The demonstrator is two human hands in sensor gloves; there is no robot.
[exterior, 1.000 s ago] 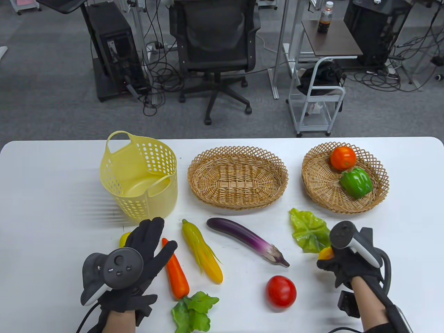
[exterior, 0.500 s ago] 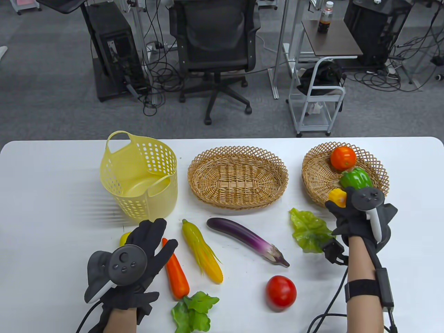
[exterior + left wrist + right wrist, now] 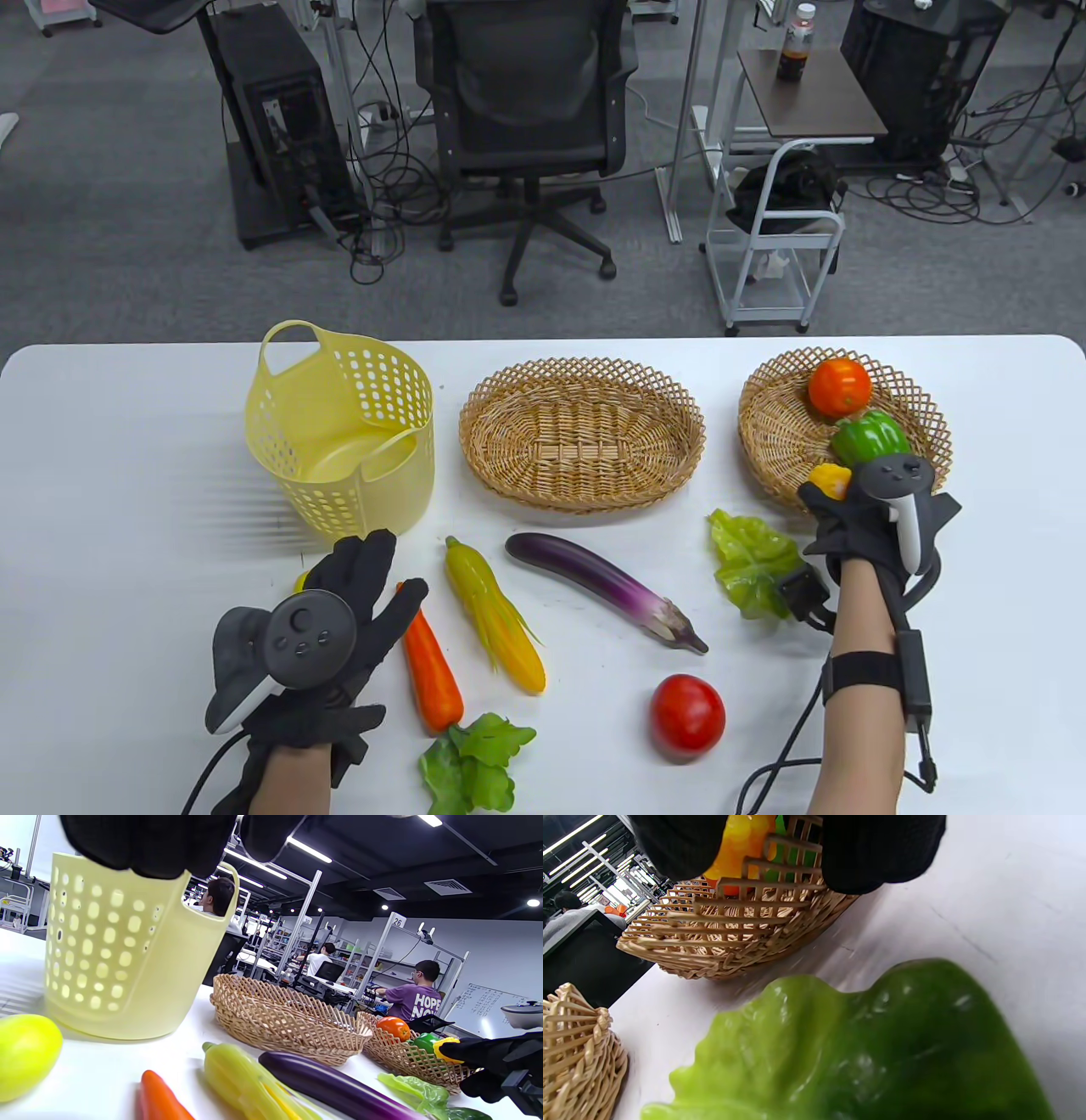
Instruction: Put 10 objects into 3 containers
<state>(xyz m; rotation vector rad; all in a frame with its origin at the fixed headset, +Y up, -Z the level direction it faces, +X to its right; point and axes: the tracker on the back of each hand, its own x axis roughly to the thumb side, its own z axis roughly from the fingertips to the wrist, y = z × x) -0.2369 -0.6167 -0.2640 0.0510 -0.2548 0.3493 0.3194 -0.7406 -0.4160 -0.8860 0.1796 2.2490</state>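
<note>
My right hand (image 3: 827, 499) grips a small yellow pepper (image 3: 829, 479) at the front rim of the round wicker basket (image 3: 768, 424). That basket holds an orange tomato (image 3: 839, 386) and a green pepper (image 3: 867, 435). In the right wrist view the yellow pepper (image 3: 740, 844) shows behind the basket's lattice rim. My left hand (image 3: 392, 567) is open with fingers spread, low over the table beside a carrot (image 3: 431, 666), partly covering a yellow fruit (image 3: 299, 582). A corn cob (image 3: 495, 615), an eggplant (image 3: 602, 587), a red tomato (image 3: 687, 715) and two lettuce leaves (image 3: 751, 564) (image 3: 471, 755) lie on the table.
A yellow plastic basket (image 3: 339, 429) stands at the back left and an oval wicker basket (image 3: 581, 433) in the middle; neither holds anything. The table's far edge runs just behind the baskets. A cable trails from my right wrist.
My right hand carried the yellow pepper from the front of the table up to the round basket's front rim. My left hand shifted only slightly.
</note>
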